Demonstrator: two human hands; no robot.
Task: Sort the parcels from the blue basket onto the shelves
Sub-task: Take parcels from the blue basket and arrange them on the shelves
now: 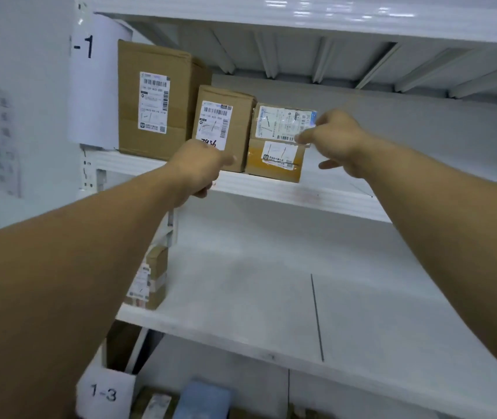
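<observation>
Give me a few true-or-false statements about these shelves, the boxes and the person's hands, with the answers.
1. Four boxes sit on the upper shelf. True.
2. The tall box stands furthest right. False: it stands furthest left of the row.
3. The top small box rests on the yellowish box. True.
4. The middle shelf holds nothing. False: a little box stands at its left end.
5. The right hand is at the right edge of the top small box. True.
</observation>
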